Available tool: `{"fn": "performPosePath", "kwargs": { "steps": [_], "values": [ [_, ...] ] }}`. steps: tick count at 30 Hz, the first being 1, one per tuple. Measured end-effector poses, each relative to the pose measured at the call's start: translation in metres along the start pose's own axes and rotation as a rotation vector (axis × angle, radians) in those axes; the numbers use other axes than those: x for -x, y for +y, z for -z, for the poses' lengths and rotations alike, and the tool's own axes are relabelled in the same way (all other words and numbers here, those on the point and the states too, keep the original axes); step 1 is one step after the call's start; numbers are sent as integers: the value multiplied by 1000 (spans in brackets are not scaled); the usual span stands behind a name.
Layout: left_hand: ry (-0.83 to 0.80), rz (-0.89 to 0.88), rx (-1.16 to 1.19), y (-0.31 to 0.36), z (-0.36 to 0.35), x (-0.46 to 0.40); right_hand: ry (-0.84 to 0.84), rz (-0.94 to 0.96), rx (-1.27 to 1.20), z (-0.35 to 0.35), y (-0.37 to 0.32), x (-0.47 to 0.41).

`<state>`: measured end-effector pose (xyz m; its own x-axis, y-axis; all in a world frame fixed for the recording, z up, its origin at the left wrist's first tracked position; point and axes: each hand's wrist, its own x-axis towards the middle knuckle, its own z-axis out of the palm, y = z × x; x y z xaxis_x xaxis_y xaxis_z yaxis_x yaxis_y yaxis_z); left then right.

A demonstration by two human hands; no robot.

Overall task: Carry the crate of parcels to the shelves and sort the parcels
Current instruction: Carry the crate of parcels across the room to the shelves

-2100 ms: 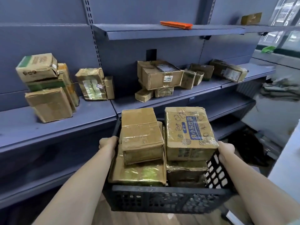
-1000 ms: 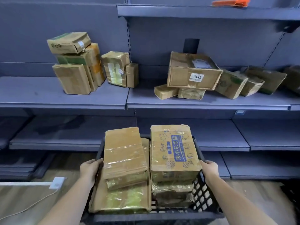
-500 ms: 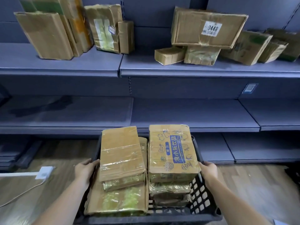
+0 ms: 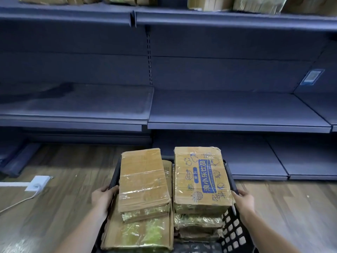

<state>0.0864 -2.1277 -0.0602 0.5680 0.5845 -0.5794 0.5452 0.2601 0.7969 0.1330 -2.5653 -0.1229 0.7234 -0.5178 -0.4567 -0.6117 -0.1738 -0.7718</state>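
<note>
A black plastic crate (image 4: 232, 232) full of taped cardboard parcels sits low in front of me, just above the wooden floor. My left hand (image 4: 103, 197) grips its left rim and my right hand (image 4: 243, 199) grips its right rim. On top lie a plain brown parcel (image 4: 143, 181) at the left and a parcel with blue printed lettering (image 4: 200, 178) at the right. Flatter parcels wrapped in shiny tape (image 4: 142, 234) lie under them. Grey-blue shelves (image 4: 237, 114) stand right behind the crate.
The upper shelf (image 4: 218, 19) carries several cardboard parcels, cut off by the frame's top. A low bottom shelf (image 4: 255, 161) juts out at floor level right of the crate. A white socket box with a cable (image 4: 37, 183) lies on the floor at left.
The crate has come down toward the floor and the view has tilted down with it. The parcels on the upper shelf have slid almost out of sight. Both hands keep their grip.
</note>
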Motion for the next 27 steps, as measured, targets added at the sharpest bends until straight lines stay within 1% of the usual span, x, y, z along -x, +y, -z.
{"fn": "performPosePath", "kwargs": {
  "steps": [7, 12, 19, 27],
  "values": [
    [-11, 8, 10, -57, -30, -33, -20, 38, 40, -17, 56, -35],
    [-57, 3, 43, -87, -45, -51, -41, 48, 49, -20, 85, -63],
    [-44, -13, 100, -108, -56, -62, -62, 71, 19, -19, 77, -52],
    [8, -17, 110, -114, -67, -68, -111, 77, 1, -27, 80, -64]
  ]
}}
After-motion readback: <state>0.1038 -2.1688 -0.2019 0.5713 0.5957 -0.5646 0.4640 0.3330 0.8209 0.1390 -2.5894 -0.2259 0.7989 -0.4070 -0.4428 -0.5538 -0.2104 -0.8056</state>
